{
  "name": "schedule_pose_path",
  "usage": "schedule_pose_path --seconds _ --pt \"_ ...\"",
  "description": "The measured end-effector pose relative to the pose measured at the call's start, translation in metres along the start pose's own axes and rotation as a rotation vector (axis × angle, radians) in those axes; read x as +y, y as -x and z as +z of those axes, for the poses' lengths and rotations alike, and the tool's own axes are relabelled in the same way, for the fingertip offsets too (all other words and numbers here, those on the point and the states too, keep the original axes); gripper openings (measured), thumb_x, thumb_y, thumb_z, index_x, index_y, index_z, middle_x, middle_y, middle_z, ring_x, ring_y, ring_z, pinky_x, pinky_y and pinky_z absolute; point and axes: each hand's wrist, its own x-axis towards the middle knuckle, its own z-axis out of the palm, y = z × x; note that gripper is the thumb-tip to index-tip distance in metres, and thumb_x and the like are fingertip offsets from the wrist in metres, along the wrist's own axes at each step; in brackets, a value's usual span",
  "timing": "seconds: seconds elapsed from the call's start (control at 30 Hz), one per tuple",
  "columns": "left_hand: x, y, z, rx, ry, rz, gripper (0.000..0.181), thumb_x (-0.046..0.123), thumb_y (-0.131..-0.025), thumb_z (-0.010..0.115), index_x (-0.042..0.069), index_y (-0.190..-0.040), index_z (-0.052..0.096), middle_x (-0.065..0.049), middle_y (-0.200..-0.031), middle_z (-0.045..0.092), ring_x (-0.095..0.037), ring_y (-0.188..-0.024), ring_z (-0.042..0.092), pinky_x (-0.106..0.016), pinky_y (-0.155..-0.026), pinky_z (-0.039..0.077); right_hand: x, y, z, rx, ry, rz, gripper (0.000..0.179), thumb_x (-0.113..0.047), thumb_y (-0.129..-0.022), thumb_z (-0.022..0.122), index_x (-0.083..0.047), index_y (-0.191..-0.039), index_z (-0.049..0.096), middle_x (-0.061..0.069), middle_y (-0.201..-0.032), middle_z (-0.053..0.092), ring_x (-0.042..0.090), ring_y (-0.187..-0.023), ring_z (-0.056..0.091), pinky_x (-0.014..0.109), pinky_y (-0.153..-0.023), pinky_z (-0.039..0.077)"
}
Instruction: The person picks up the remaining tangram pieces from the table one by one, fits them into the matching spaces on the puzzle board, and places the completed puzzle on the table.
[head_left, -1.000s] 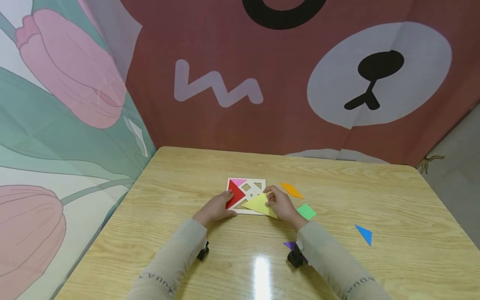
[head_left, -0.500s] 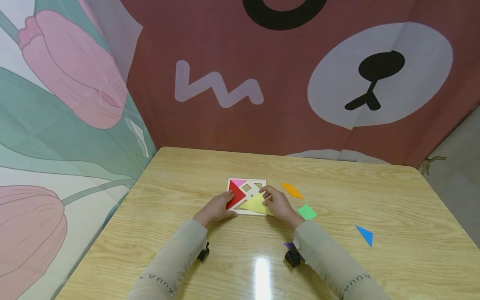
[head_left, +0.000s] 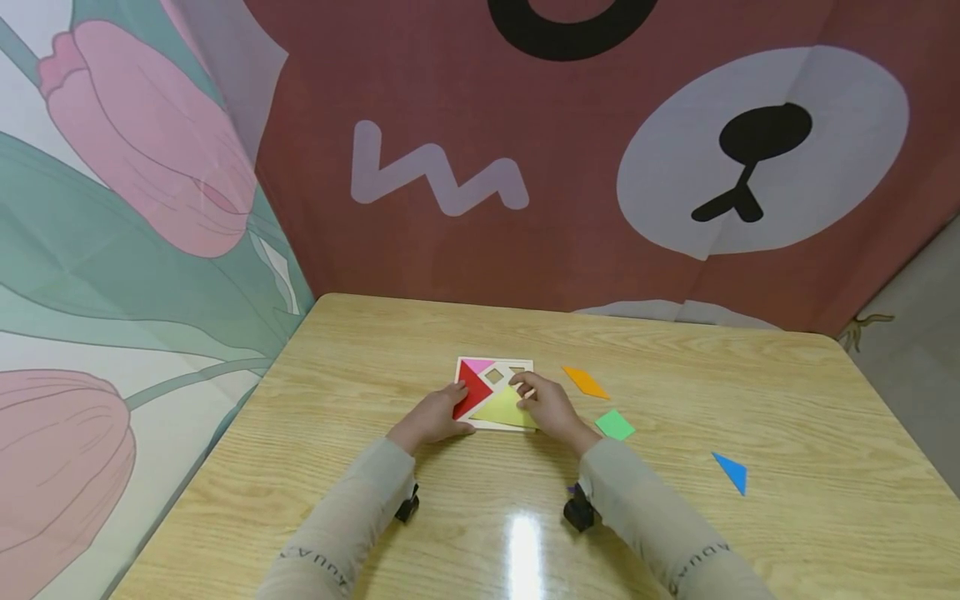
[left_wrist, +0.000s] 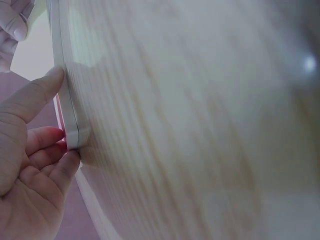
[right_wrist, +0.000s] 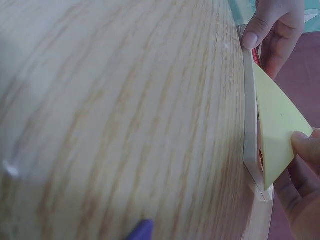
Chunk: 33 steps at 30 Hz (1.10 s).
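Note:
A white tangram board (head_left: 486, 425) lies on the table, with a red triangle (head_left: 469, 393) and a pink piece (head_left: 477, 365) in its recesses. My left hand (head_left: 435, 412) grips the board's near left corner, fingers over the red triangle's edge and thumb along the near side. Between thumb and fingers, my right hand (head_left: 551, 408) pinches a large yellow triangle (head_left: 498, 408) by its right part. In the right wrist view the yellow triangle (right_wrist: 280, 125) stands tilted over the board, one point close to the red piece. Small square and triangular cutouts show behind it.
To the right of the board lie an orange parallelogram (head_left: 586, 382), a green square (head_left: 616, 425) and a blue triangle (head_left: 731, 473). A purple piece (right_wrist: 141, 231) is mostly hidden under the right wrist in the head view. A printed cloth (head_left: 450, 250) hangs behind the table.
My right hand has moved left with the yellow triangle, bringing it further over the board's lower recess. The left hand and the board stay in place.

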Motion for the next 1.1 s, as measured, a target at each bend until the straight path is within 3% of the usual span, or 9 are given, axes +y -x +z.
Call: schedule_pose_path --seconds 0.5,1.1 --pt "-0.0010 -0.0010 0.0007 0.004 0.012 0.000 0.071 0.033 -0.075 0.066 -0.001 -0.129 0.036 -0.013 -0.135 0.031 -0.028 -0.122 0.029 -0.035 -0.098 0.027 -0.0017 -0.0006 -0.0001 -0.009 -0.001 0.010 0.030 0.011 -0.074 0.057 -0.006 -0.099 0.058 0.013 -0.084 0.058 0.018 -0.069 0.053 0.031 -0.064 0.046" --pt "-0.0010 -0.0002 0.0001 0.026 -0.005 0.035 0.071 0.031 -0.074 0.067 -0.004 -0.128 0.037 -0.015 -0.134 0.033 -0.029 -0.121 0.030 -0.036 -0.097 0.028 -0.0060 -0.0027 -0.0006 0.017 -0.004 -0.002 0.030 0.012 -0.075 0.057 -0.006 -0.099 0.059 0.007 -0.082 0.058 0.019 -0.069 0.053 0.029 -0.062 0.046"
